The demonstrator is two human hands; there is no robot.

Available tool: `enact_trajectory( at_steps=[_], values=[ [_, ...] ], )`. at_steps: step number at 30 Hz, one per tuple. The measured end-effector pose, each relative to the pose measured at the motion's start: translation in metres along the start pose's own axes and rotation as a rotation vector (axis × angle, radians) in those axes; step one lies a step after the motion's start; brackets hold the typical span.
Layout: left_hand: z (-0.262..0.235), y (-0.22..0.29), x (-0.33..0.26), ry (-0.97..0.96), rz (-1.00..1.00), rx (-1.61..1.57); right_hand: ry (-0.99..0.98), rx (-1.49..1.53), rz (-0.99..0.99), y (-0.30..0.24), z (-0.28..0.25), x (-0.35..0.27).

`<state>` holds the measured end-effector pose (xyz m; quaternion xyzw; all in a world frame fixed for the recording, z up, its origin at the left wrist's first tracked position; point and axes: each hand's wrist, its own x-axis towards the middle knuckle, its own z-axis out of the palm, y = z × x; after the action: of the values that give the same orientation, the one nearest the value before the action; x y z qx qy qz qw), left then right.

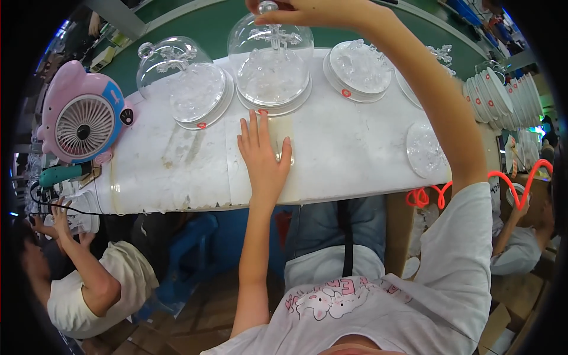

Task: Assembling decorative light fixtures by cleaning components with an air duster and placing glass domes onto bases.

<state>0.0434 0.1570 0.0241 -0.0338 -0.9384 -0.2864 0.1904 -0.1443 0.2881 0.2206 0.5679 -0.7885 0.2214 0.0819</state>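
A clear dome cover [270, 44] stands over a round white base [284, 108] holding a clear branching ornament. At the top of the view my right hand [307, 13] has its fingers closed around the dome's round knob. My left hand [264, 160] lies flat and empty on the white tabletop, fingers spread. Its longest fingertips reach the front edge of that base, by a small red ring mark. To the left, a second clear dome [155, 71] is tilted behind another white base [219, 112]. On the right sits an uncovered white base [358, 92] with clear ornament pieces.
A pink and blue fan [86, 127] stands at the left end, near a green-handled tool [62, 174]. Stacked white discs [497, 97] and a coiled orange hose [503, 177] are at the right. A clear disc [423, 151] lies near the right edge. Co-workers sit both sides.
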Motion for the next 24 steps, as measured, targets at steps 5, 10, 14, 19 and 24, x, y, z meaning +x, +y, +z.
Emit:
enact_trajectory(
  at_steps=[5,10,14,19,24],
  values=[
    [-0.024,-0.019,0.031,-0.023,-0.179,-0.51,0.022,0.035,0.423,-0.043,-0.004,-0.009],
    [-0.004,-0.041,0.069,0.013,-0.028,-0.473,0.62,0.33,0.669,0.0,0.059,-0.068],
    [0.002,-0.044,0.075,0.027,0.001,-0.331,0.537,0.575,0.898,-0.019,0.136,-0.083],
    [-0.005,-0.032,0.061,0.084,-0.025,-0.257,0.593,0.887,0.953,-0.036,0.152,-0.094],
    [-0.038,-0.015,-0.001,0.074,-0.164,-0.186,0.524,1.022,0.825,-0.088,0.162,-0.119]
  ],
)
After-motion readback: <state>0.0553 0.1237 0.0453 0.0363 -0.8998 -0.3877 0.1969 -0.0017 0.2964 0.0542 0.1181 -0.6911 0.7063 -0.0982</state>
